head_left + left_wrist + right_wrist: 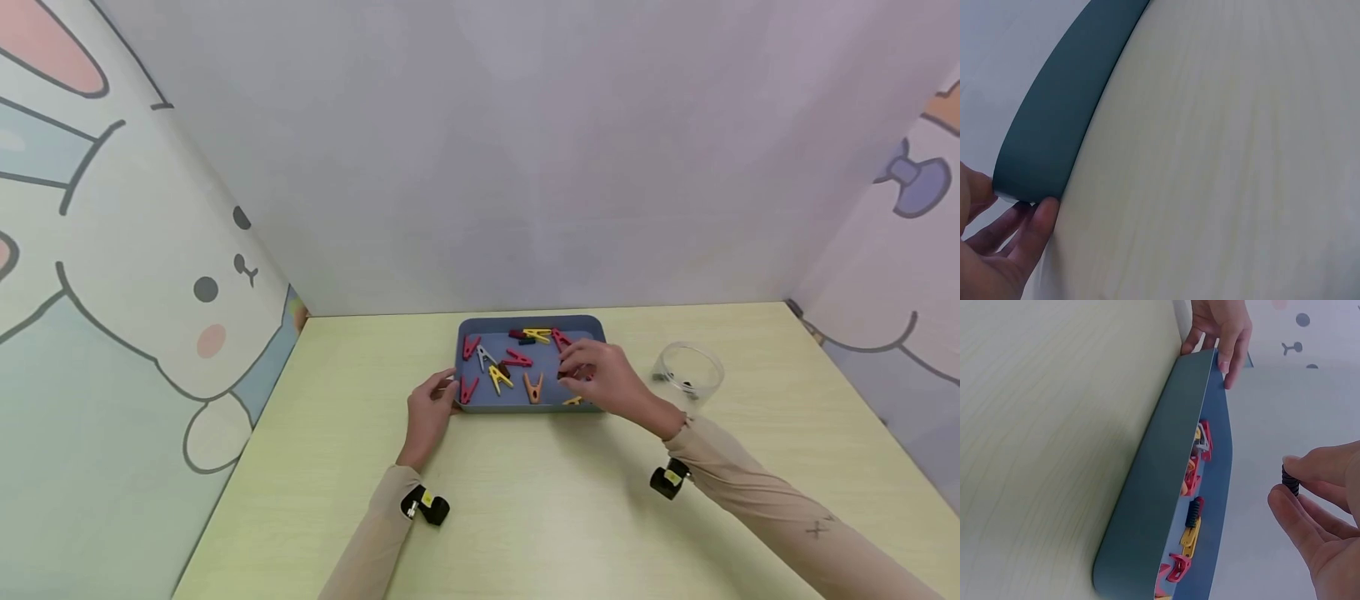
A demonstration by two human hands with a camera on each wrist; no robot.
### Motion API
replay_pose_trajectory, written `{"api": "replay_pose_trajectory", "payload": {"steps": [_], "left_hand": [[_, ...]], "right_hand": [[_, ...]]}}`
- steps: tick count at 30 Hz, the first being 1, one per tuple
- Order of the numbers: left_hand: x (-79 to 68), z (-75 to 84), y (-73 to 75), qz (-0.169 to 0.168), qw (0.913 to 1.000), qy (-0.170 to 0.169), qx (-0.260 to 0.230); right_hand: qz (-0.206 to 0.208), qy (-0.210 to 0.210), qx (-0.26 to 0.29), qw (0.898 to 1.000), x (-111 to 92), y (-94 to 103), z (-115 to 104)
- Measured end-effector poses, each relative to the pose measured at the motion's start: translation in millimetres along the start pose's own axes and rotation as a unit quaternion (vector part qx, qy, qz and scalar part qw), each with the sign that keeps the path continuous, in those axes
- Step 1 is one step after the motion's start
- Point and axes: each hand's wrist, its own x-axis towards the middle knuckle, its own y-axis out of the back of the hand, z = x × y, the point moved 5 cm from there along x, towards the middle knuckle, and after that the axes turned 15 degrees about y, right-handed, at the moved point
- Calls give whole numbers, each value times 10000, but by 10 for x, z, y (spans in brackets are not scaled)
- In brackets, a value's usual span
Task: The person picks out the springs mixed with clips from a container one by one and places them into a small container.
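A blue-grey tray holds several small clips: red, yellow, orange and grey. At its left end, my left hand grips the wall, with fingers on both sides of it. My right hand is over the right half of the tray. Between thumb and fingertips it pinches a small black ridged cylinder, held above the rim. A similar black ridged piece lies among the clips in the right wrist view.
A clear round container with a few small dark pieces stands to the right of the tray, near my right forearm. A plain wall rises behind the pale table. Cartoon-printed walls flank both sides.
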Motion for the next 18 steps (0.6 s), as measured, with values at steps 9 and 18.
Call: {"api": "replay_pose_trajectory", "payload": {"steps": [9, 18], "left_hand": [[0, -7, 3, 20, 10000, -13, 47], [-2, -15, 0, -2, 10000, -6, -5]], "right_hand": [[15, -53, -103, 9999, -46, 44, 3], [133, 35, -51, 9999, -54, 95, -34]]}}
